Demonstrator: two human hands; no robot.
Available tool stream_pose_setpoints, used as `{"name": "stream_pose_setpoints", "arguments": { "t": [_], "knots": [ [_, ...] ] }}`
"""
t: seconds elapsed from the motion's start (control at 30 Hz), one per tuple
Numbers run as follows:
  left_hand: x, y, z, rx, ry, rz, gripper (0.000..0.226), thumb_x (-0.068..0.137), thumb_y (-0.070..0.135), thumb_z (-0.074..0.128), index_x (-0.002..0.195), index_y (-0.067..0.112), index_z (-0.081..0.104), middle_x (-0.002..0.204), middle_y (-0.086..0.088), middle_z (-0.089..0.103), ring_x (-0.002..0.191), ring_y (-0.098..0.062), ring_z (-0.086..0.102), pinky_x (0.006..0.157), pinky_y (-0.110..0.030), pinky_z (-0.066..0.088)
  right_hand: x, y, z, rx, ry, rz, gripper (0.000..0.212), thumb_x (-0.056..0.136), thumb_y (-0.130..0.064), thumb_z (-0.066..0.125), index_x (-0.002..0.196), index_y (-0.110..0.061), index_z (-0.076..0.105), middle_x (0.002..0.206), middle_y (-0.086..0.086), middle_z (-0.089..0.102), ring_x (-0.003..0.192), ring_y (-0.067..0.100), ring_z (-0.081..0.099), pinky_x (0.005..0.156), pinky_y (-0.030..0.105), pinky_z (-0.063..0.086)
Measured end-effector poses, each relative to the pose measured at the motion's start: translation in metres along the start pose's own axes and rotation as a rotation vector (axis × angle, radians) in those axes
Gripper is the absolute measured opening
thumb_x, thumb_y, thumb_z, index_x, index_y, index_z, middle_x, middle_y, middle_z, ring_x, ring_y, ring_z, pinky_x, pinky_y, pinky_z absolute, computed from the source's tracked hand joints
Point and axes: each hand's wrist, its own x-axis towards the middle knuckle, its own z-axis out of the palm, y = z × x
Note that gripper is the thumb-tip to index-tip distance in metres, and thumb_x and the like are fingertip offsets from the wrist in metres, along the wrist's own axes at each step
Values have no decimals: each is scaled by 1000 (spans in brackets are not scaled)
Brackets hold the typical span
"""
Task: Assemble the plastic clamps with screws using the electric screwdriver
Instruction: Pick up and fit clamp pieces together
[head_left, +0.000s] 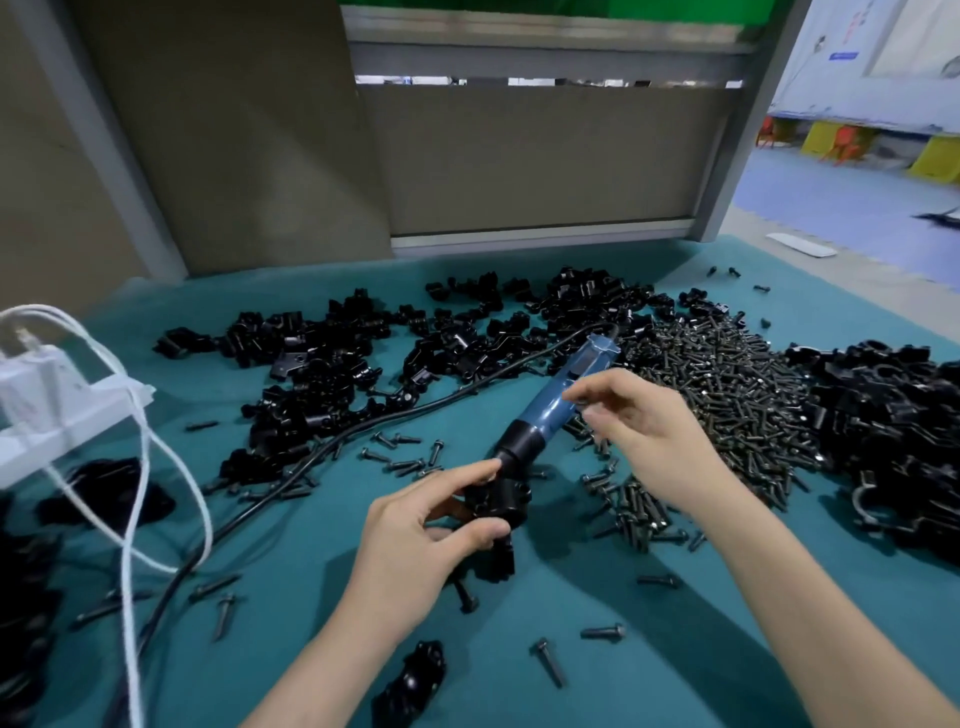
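Clamp (498, 512), black plastic, lower centre of the frame, pinched between thumb and fingers of left hand (415, 535). Black nose of blue screwdriver (540, 431) just above it, body slanting to upper right. Right hand (649, 441) against that body, fingers curled; gripping it or not, cannot tell. Screws (727, 395) heaped at right on teal table (291, 571).

The blue electric screwdriver (550, 410) slants across the middle of the frame, with its black nose pointing down-left at a black plastic clamp (498, 506) pinched in the left hand (415, 545). More black clamps (311, 364) lie in loose heaps across the upper centre and at the right edge. Dark screws (727, 395) form a dense pile right of centre, with strays scattered over the lower frame.
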Motion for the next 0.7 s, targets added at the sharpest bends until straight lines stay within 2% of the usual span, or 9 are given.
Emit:
{"name": "stream_pose_setpoints", "arguments": {
  "t": [0.07,0.13,0.27,0.43,0.53,0.7],
  "knots": [
    [1,1,1,-12,12,4,40,60,31,79,91,53,73,95,17,72,69,-12,72,64,-18,56,-8,-16,12,249,-79,-20,29,90,8,57,95,-18,68,78,-12,66,66,5,59,68,18,50],
    [2,0,1,-8,13,12,38,60,31,78,89,54,72,95,17,72,70,-13,72,63,-20,57,-12,-23,23,299,-164,-6,28,88,8,60,92,-18,70,76,-9,66,67,6,60,65,20,50],
    [1,-2,-1,2,4,28,36,62,32,78,91,52,72,94,15,72,75,-15,72,64,-24,58,-14,-17,34,270,-192,44,30,86,7,64,88,-21,72,81,-6,70,75,6,62,66,21,50],
    [2,-2,-1,15,15,38,35,62,33,78,89,54,71,91,16,71,72,-14,72,63,-23,58,-14,-15,34,237,-213,19,27,88,4,64,89,-21,72,87,3,71,81,8,65,72,20,52],
    [1,-1,-1,-1,14,20,35,61,33,78,89,52,72,90,16,72,69,-14,72,62,-21,57,-16,-15,32,136,-230,6,23,90,0,62,94,-21,71,93,0,70,88,9,65,78,27,55],
    [1,-1,-1,-18,7,4,33,62,28,79,90,44,74,89,10,73,67,-16,71,62,-20,56,-18,-19,30,-81,-267,-143,17,90,-5,65,98,-18,72,95,-2,68,91,11,63,83,28,53]
  ]
}}
